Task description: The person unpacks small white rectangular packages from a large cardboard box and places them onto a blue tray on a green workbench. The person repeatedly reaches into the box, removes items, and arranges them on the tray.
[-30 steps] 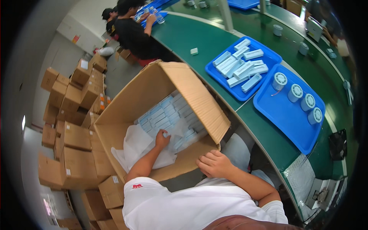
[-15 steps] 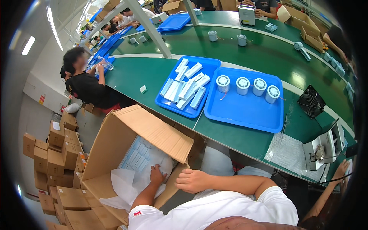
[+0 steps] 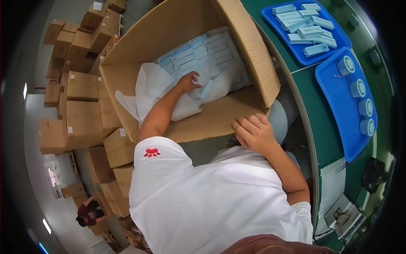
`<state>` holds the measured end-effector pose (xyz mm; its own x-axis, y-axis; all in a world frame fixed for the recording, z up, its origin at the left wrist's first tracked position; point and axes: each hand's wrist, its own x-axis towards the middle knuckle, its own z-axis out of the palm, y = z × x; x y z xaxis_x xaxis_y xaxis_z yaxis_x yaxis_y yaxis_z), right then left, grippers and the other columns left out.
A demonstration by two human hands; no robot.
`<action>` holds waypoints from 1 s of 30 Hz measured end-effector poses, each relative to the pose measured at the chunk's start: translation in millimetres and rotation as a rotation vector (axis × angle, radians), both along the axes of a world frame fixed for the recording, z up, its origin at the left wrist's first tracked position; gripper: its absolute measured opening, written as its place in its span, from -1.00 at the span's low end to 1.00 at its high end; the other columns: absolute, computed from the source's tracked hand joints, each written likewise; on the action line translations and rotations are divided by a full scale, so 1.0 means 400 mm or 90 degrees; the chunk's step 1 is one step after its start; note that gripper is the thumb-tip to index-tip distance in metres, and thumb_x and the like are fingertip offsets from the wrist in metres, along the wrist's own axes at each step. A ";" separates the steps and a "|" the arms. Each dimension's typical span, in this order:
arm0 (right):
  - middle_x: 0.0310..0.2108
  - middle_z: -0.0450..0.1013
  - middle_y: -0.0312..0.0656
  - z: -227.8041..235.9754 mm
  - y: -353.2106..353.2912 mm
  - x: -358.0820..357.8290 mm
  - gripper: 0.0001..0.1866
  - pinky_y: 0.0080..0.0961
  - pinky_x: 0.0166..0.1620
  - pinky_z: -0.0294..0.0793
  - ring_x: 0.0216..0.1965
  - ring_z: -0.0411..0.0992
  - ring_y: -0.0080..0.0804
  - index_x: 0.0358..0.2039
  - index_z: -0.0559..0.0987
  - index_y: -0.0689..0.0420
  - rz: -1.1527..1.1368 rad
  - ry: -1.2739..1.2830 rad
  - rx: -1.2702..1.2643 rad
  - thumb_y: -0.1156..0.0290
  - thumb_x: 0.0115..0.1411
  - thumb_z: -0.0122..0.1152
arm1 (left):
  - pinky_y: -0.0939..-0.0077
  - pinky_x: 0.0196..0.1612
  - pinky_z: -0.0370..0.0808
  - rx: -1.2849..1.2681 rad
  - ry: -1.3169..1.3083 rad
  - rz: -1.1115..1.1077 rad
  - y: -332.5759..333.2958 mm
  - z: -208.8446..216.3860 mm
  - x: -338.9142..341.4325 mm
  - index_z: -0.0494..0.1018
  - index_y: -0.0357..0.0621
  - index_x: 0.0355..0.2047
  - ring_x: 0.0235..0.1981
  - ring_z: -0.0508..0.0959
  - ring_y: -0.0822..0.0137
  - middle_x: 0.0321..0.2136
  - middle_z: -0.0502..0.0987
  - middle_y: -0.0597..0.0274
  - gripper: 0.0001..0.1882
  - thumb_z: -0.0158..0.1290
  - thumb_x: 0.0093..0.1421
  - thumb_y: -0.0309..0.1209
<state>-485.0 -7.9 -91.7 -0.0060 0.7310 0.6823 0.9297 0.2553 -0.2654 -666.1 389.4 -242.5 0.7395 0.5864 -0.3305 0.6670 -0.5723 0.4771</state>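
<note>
My left hand (image 3: 189, 82) reaches into a large open cardboard box (image 3: 148, 29). Its fingers are bent and apart, over a crumpled white packing sheet (image 3: 158, 86), with nothing visible in their gap. Beside the fingertips lies a light blue piece (image 3: 207, 89), partly blurred. Rows of light blue and white rectangular casings (image 3: 186, 57) fill the box's bottom, some veiled by the translucent sheet. At the box's near right corner, my right hand (image 3: 253, 131) has its fingers curled against the cardboard edge; the fingertips are partly hidden.
To the right runs a green worktable (image 3: 306, 97). On it are a blue tray (image 3: 281, 36) of loose casings and a blue tray (image 3: 338, 112) with several round white fan units. Stacked cartons (image 3: 84, 114) stand left. A person (image 3: 89, 213) appears at the lower left.
My view has turned down and left, so the box sits higher and the trays are at the right. My left hand stays in the box; my right is against its edge.
</note>
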 end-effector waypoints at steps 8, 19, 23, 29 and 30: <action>-0.22 0.53 -0.33 0.009 0.009 0.007 -0.68 -0.40 -0.06 0.39 -0.24 0.48 -0.42 -0.18 0.63 0.04 0.006 -0.004 -0.033 0.35 -0.01 0.34 | 0.14 -0.04 0.58 0.114 -0.062 -0.258 -0.151 -0.011 0.026 0.63 -0.05 -0.32 -0.13 0.62 -0.01 -0.21 0.62 0.12 -0.87 0.15 0.12 -0.50; -0.14 0.61 -0.22 -0.006 0.012 -0.004 -0.61 -0.17 -0.02 0.40 -0.23 0.53 -0.21 -0.14 0.69 0.06 0.025 -0.048 -0.040 0.42 -0.06 0.29 | 0.10 0.03 0.64 0.126 0.225 -0.050 -0.151 -0.098 0.121 0.64 -0.05 -0.06 0.01 0.68 0.05 -0.08 0.69 0.06 -0.51 0.43 -0.02 -0.23; -0.15 0.62 -0.20 -0.002 -0.005 -0.003 -0.60 -0.18 -0.08 0.42 -0.25 0.53 -0.21 -0.14 0.70 0.05 0.044 -0.018 -0.058 0.42 -0.09 0.32 | 0.09 0.02 0.63 0.123 0.254 -0.073 -0.166 -0.151 0.091 0.66 -0.06 -0.13 -0.01 0.66 0.05 -0.11 0.67 0.05 -0.47 0.45 -0.02 -0.01; -0.18 0.60 -0.31 0.009 -0.020 -0.006 -0.70 -0.45 -0.12 0.36 -0.22 0.54 -0.45 -0.17 0.67 0.05 0.021 -0.029 -0.050 0.38 0.03 0.31 | 0.14 -0.04 0.58 -0.090 0.146 -0.012 -0.042 -0.070 0.017 0.69 -0.28 -0.24 -0.17 0.67 -0.03 -0.25 0.70 -0.09 -0.26 0.34 0.01 0.26; -0.18 0.60 -0.32 0.005 -0.025 -0.006 -0.70 -0.46 -0.11 0.35 -0.22 0.55 -0.46 -0.17 0.67 0.05 0.018 -0.030 -0.045 0.38 0.03 0.31 | 0.16 -0.02 0.57 -0.150 0.097 0.086 -0.016 -0.052 -0.002 0.68 -0.29 -0.17 -0.14 0.66 0.03 -0.21 0.70 -0.05 -0.26 0.33 0.05 0.24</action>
<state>-487.3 -18.0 -89.6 -0.0583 0.7763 0.6276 0.9344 0.2638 -0.2396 -666.7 383.2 -263.3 0.5913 0.5705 -0.5700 0.8037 -0.3587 0.4748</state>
